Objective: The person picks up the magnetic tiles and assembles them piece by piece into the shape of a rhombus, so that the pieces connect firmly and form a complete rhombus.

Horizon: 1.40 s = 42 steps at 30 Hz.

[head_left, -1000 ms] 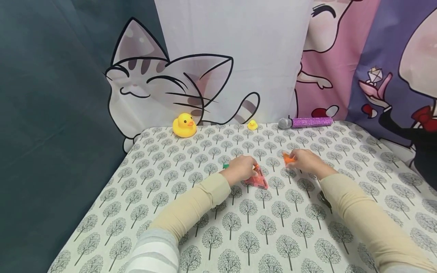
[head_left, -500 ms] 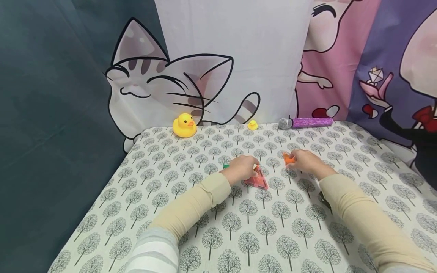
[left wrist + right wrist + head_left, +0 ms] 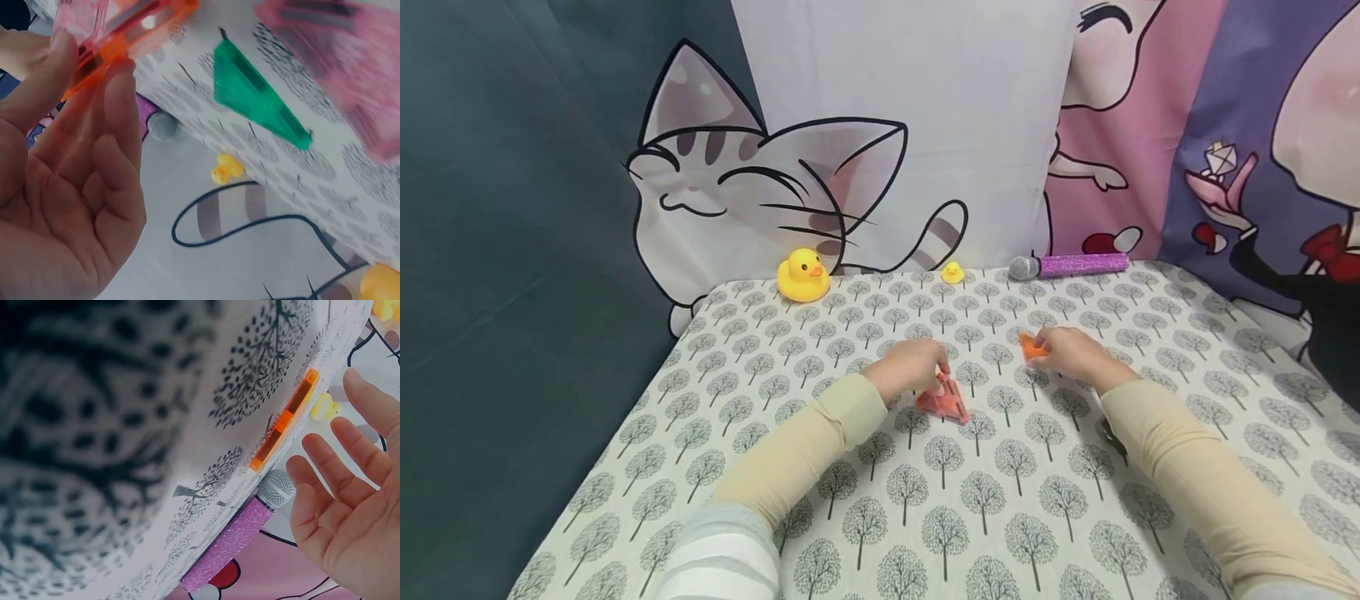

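Note:
My left hand [image 3: 910, 367] pinches translucent magnetic tiles between thumb and fingers. In the left wrist view, an orange magnetic tile [image 3: 119, 47] sits against a pink one [image 3: 78, 22]. From the head view, the pink triangular tile [image 3: 943, 404] shows below the fingertips. A green triangular tile [image 3: 256, 97] lies on the cloth, with another pink tile [image 3: 350, 69] beside it, blurred; my hand hides them from the head camera. My right hand [image 3: 1071, 354] is by an orange tile [image 3: 1032, 347]. In the right wrist view, its fingers [image 3: 334, 469] are spread loosely, apart from the orange tile.
A big yellow duck [image 3: 803, 277], a small duck [image 3: 952, 272] and a purple microphone [image 3: 1067, 266] line the table's back edge. A dark green object [image 3: 1112, 437] lies partly behind the right forearm. A printed cartoon curtain [image 3: 925, 75] stands behind the tree-patterned tablecloth [image 3: 880, 533].
My left hand has shifted left and slightly nearer, carrying the pink tile with it. The green tile's tip is now hidden in the head view. My right hand stays by the orange tile.

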Available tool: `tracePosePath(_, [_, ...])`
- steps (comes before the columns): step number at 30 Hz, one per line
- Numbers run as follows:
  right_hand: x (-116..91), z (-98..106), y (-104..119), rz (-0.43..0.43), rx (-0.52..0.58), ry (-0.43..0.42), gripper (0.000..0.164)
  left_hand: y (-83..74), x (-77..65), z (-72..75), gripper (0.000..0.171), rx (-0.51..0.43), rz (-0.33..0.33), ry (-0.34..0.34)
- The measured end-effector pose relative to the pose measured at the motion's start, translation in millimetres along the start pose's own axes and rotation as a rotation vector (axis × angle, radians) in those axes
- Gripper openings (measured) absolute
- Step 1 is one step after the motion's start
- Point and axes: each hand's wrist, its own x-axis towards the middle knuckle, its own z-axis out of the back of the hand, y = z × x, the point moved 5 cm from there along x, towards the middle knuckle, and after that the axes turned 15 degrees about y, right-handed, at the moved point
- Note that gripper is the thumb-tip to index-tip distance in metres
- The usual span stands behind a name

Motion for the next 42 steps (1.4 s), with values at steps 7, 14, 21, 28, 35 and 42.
tracePosePath(7, [-0.1,2.2,1.3,0.003,-0.011,0.003,0.04,18.4,-12.1,2.1,0.025,0.073,0.023,0.021])
tracePosePath(14, [1.1,1.4,4.9,0.009,0.007,0.01,0.04,32.5,-31.3,-0.4,0.026,0.026,0.005,0.047])
tracePosePath(21, [2.3,-0.5,5.1,0.008,-0.011,0.007,0.04,66.5,-40.3,0.6,0.021,0.008,0.075,0.018])
tracePosePath(28, [4.2,-1.6,5.3,0.013,-0.012,0.01,0.04,86.7,-40.7,2.0,0.019,0.028,0.136,0.008])
tracePosePath(35, [3.7,-1.2,12.9,0.051,-0.021,-0.011,0.038,75.1,-42.7,5.4,0.024,-0.068,0.089,-0.039])
tracePosePath(42, [4.4,-6.1,30.6,0.072,-0.038,0.015,0.04,71.5,-44.3,4.4,0.028,-0.086,0.075,-0.052])
